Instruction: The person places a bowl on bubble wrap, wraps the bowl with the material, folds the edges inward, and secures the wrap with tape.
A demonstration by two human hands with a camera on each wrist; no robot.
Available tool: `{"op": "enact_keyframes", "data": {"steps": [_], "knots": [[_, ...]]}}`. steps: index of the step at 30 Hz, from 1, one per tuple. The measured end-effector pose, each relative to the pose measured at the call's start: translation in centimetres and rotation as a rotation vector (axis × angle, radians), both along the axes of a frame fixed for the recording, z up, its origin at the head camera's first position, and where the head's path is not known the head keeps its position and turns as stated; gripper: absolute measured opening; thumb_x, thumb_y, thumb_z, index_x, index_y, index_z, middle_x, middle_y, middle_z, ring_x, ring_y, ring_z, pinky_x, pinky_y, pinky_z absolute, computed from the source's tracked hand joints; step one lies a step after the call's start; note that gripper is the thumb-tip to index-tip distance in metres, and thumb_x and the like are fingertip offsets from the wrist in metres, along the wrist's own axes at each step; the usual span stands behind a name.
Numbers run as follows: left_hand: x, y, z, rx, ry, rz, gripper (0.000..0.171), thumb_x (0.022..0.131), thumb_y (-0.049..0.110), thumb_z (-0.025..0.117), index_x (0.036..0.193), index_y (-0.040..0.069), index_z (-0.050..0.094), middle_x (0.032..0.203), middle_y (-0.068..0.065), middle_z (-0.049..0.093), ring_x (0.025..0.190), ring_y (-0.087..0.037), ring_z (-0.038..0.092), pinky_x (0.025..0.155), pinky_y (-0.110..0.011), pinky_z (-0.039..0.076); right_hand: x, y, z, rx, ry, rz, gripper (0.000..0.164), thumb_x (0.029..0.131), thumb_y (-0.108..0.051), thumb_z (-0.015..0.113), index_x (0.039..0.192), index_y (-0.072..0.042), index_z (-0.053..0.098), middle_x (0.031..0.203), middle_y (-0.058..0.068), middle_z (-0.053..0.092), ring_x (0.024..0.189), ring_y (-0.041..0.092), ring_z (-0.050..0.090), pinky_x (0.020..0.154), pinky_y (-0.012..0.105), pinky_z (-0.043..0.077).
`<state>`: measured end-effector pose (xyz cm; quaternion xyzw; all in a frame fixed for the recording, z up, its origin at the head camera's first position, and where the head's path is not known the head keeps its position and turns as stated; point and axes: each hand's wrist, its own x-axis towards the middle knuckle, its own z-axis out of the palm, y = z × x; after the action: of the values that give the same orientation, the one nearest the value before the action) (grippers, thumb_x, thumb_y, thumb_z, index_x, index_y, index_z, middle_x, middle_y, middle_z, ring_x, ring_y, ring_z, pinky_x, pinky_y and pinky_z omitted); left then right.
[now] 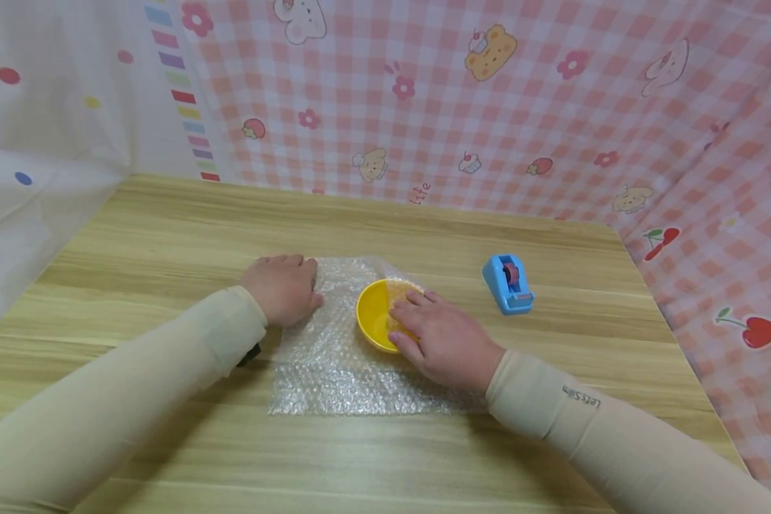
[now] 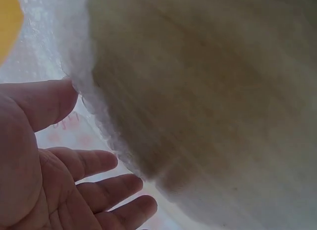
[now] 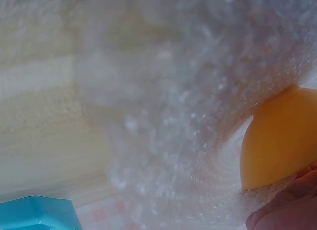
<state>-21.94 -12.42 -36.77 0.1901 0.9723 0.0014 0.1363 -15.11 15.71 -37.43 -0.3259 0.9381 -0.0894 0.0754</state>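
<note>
A yellow bowl stands upright on a sheet of bubble wrap spread over the table. The sheet's right side is folded up over the bowl's right rim. My right hand presses this flap down into the bowl, fingers stretched across the rim. In the right wrist view, wrap curves up beside the bowl's yellow side, and part of the hand shows at the lower right. My left hand rests at the sheet's left edge. Its fingers are spread loosely along that edge in the left wrist view.
A blue tape dispenser with a pink roll stands to the right of the bowl, behind my right hand. The wood-grain table is bounded by a pink checked cloth at the back and right, and a pale dotted cloth at left.
</note>
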Motion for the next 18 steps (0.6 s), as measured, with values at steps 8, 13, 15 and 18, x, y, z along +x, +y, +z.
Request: {"op": "enact_keyframes", "data": {"steps": [8, 13, 15, 18], "knots": [[-0.20, -0.40, 0.14, -0.009, -0.012, 0.020, 0.063, 0.107, 0.043, 0.057, 0.148, -0.003, 0.049, 0.154, -0.029, 0.051, 0.145, -0.047, 0.047, 0.121, -0.065, 0.038, -0.01, 0.04, -0.20, -0.006, 0.018, -0.001, 0.056, 0.111, -0.042, 0.045, 0.151, -0.004, 0.055, 0.156, 0.011, 0.057, 0.155, 0.034, 0.040, 0.132, 0.051, 0.025], [-0.37, -0.59, 0.00, -0.016, -0.019, 0.021, 0.064, 0.107, 0.043, 0.056, 0.149, -0.003, 0.048, 0.153, -0.030, 0.052, 0.144, -0.048, 0.049, 0.119, -0.065, 0.041, 0.02, 0.03, -0.18, 0.000, 0.009, -0.005, 0.056, 0.111, -0.043, 0.045, 0.151, -0.005, 0.055, 0.156, 0.011, 0.056, 0.156, 0.034, 0.039, 0.133, 0.050, 0.023], [-0.38, -0.58, -0.01, -0.011, -0.023, 0.021, 0.065, 0.107, 0.042, 0.056, 0.152, -0.004, 0.045, 0.155, -0.030, 0.050, 0.145, -0.048, 0.048, 0.120, -0.065, 0.040, 0.05, 0.02, -0.15, 0.000, 0.005, -0.007, 0.056, 0.111, -0.043, 0.045, 0.151, -0.005, 0.055, 0.156, 0.011, 0.056, 0.156, 0.033, 0.039, 0.133, 0.050, 0.023], [-0.36, -0.53, -0.04, -0.001, -0.022, 0.013, 0.067, 0.107, 0.040, 0.056, 0.155, -0.004, 0.042, 0.158, -0.029, 0.047, 0.146, -0.048, 0.046, 0.120, -0.065, 0.039, 0.08, 0.02, -0.16, -0.003, 0.009, -0.003, 0.056, 0.111, -0.042, 0.045, 0.151, -0.005, 0.055, 0.156, 0.011, 0.056, 0.156, 0.034, 0.039, 0.133, 0.050, 0.023]]}}
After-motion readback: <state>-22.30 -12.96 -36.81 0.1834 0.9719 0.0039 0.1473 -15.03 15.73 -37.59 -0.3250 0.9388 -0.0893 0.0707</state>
